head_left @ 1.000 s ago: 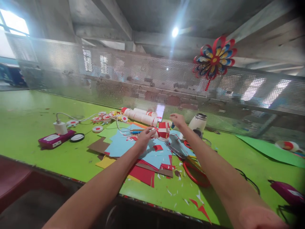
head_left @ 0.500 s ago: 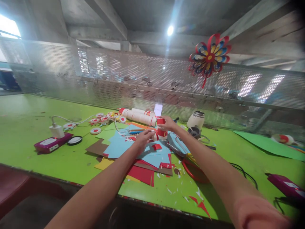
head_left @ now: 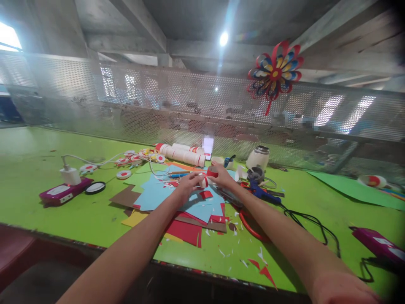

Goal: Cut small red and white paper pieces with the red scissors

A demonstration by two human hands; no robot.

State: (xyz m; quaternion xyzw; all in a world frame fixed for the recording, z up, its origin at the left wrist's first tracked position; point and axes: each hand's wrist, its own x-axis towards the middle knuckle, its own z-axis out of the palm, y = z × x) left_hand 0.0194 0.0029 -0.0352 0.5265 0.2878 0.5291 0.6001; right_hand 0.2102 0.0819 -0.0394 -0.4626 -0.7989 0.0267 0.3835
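Note:
Both my arms reach out over a green table [head_left: 47, 198]. My left hand [head_left: 186, 186] and my right hand [head_left: 222, 176] meet over a pile of blue, red, brown and yellow paper sheets [head_left: 177, 207]. Between them they hold a small white paper roll with red bands [head_left: 207, 177]. The left fingers pinch its left end, while the right hand wraps around its right side. A small red paper piece [head_left: 206, 194] lies on the blue sheet just below the hands.
White tubes with red ends [head_left: 182, 153] and round red-white discs [head_left: 123, 174] lie behind the pile. A blue glue gun [head_left: 262, 192] with black cord, a white jar [head_left: 258, 157], red scissors [head_left: 249, 223], purple boxes [head_left: 61, 192] [head_left: 378, 245] and a paper flower [head_left: 274, 74] on the mesh wall surround them.
My right hand came back from the far side of the table, picked up the banded roll and brought it to the left hand. The view shifted slightly, uncovering the glue gun.

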